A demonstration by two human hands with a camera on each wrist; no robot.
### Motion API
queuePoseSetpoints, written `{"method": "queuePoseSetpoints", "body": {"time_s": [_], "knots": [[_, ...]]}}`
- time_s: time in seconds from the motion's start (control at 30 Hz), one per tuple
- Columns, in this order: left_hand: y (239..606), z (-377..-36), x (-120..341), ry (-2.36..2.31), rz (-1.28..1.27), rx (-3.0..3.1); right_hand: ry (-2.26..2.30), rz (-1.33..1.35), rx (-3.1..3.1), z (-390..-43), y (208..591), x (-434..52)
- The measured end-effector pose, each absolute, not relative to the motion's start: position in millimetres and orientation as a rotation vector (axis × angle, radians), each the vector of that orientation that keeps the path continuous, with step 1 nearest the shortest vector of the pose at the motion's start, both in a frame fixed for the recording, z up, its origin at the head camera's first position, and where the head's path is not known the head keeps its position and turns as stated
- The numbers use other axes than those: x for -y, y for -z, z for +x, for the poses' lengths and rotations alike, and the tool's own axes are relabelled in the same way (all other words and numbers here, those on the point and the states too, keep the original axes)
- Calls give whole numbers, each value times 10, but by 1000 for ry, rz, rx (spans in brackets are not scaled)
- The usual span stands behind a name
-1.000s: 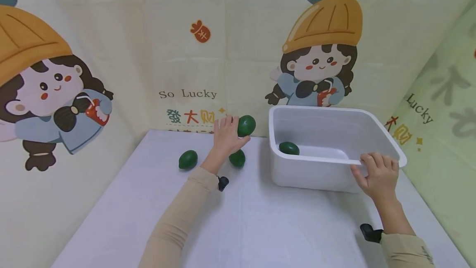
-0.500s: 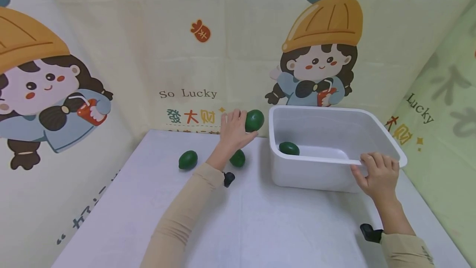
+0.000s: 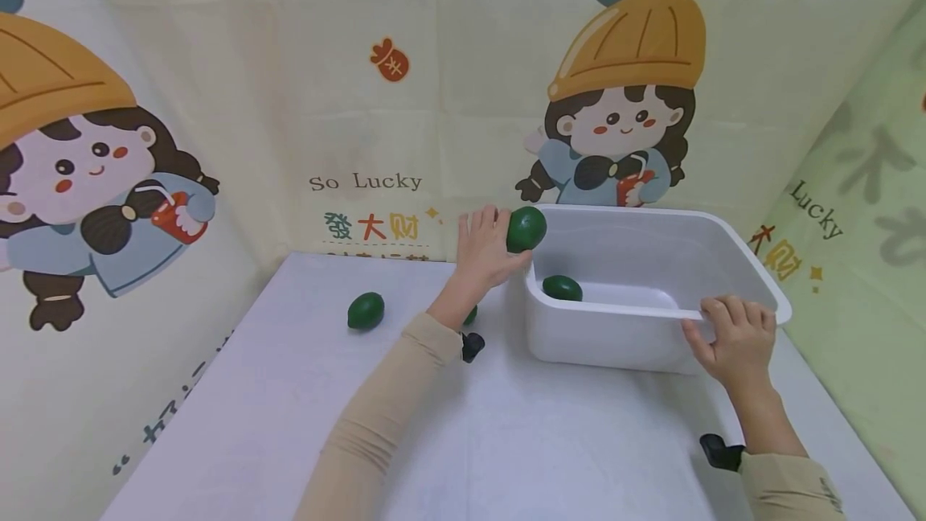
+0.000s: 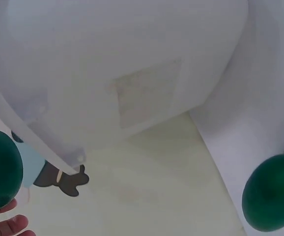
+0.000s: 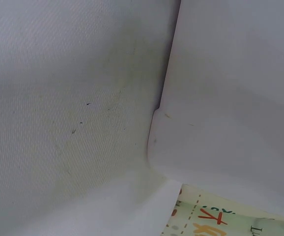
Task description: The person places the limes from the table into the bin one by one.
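In the head view my left hand (image 3: 485, 254) holds a dark green lime (image 3: 526, 229) between thumb and fingers, overlapping the left rim of a white plastic bin (image 3: 615, 340). The left wrist view shows this held lime (image 4: 2, 169) at its left edge, beside the bin's outer wall (image 4: 98, 98). My right hand (image 3: 739, 344) grips the bin's front rim near the right corner, thumb outside the wall. Inside the bin, at the left, lies another lime (image 3: 563, 288). On the table, one lime (image 3: 366, 311) sits to the left; a further lime (image 3: 472, 316) is mostly hidden behind my left wrist.
A white-covered table (image 3: 463, 441) carries everything. Behind it hangs a pale cloth (image 3: 362, 111) printed with cartoon figures, meeting the table's back edge. In the right wrist view, the bin's outer wall (image 5: 230, 113) rises beside the tablecloth (image 5: 68, 123).
My left hand has moved right with the lime, from over the table to the bin's left rim, and its wrist now covers most of one table lime. My right hand stays on the rim.
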State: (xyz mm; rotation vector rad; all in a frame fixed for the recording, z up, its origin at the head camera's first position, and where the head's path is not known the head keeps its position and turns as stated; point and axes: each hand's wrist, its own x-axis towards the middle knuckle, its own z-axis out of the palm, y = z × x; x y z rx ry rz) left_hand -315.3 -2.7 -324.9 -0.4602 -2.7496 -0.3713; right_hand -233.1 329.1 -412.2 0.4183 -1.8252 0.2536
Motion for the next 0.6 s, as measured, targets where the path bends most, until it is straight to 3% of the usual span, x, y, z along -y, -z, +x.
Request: {"method": "queuePoseSetpoints", "body": {"time_s": [0.6], "knots": [[3248, -3032, -366, 169, -590, 2829, -254, 415, 1842, -2326, 4141, -3311]]}}
